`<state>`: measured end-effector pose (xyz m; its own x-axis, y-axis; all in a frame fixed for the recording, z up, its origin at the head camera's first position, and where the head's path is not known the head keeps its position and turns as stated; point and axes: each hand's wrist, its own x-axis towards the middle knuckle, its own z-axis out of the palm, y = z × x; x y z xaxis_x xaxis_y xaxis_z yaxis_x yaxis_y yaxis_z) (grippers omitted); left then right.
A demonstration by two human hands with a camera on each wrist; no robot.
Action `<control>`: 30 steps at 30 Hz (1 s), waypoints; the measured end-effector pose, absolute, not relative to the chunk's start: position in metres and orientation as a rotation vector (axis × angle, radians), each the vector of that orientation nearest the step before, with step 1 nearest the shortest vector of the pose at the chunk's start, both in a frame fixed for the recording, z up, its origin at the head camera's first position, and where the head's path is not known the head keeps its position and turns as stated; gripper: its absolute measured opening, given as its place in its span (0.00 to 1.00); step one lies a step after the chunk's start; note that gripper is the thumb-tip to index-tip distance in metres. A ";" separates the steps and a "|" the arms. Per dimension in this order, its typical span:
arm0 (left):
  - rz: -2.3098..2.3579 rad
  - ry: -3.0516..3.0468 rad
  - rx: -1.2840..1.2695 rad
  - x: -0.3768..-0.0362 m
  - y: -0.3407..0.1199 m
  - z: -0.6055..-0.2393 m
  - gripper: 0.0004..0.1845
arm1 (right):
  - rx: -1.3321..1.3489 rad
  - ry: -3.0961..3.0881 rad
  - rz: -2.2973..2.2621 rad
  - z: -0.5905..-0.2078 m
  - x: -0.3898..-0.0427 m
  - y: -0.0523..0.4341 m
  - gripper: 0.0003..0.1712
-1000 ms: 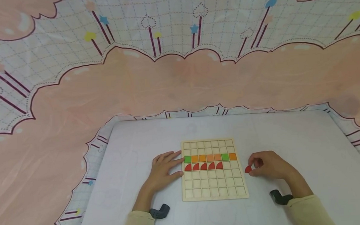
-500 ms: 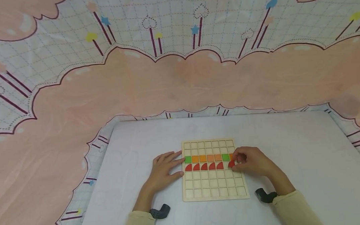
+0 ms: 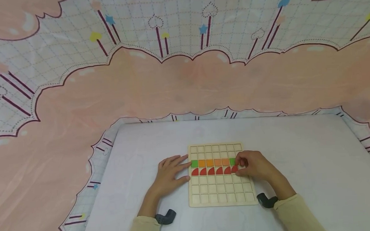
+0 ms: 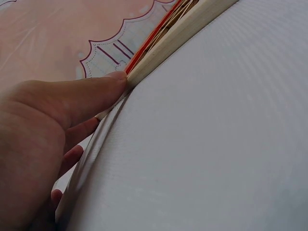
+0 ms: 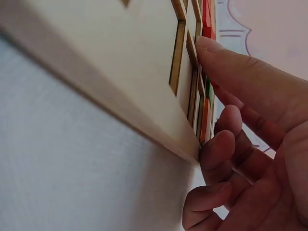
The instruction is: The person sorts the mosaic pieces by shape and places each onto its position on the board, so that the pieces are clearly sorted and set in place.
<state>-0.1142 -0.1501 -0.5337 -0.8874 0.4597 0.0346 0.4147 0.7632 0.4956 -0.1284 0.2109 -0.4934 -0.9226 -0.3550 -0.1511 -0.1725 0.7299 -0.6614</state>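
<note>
Red quarter-round piece (image 3: 234, 168) sits in the sixth square of the board's second filled row, right under the green tile (image 3: 232, 161), and the right hand (image 3: 252, 166) pinches it with curled fingertips, likely to seat it flat. In the head view the wooden board (image 3: 223, 193) lies on the white table (image 3: 298, 152); the left hand (image 3: 169, 174) lies flat with straight fingers against the board's left edge, probably to stop it sliding. In the left wrist view a fingertip (image 4: 113, 82) touches that pale edge. In the right wrist view the right fingers (image 5: 226, 62) curl over the board's squares. A second ago the piece was off the board's right side; now it is in the row.
</note>
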 end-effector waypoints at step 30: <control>0.761 2.868 0.724 -0.115 -0.151 -0.535 0.30 | -0.423 2.658 -1.030 -0.495 -0.128 0.214 0.10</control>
<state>-0.1155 -0.1508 -0.5355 -0.8840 0.4660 0.0362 0.4227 0.7639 0.4877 -0.1284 0.2142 -0.4953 -0.9241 -0.3580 -0.1337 -0.1744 0.7064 -0.6860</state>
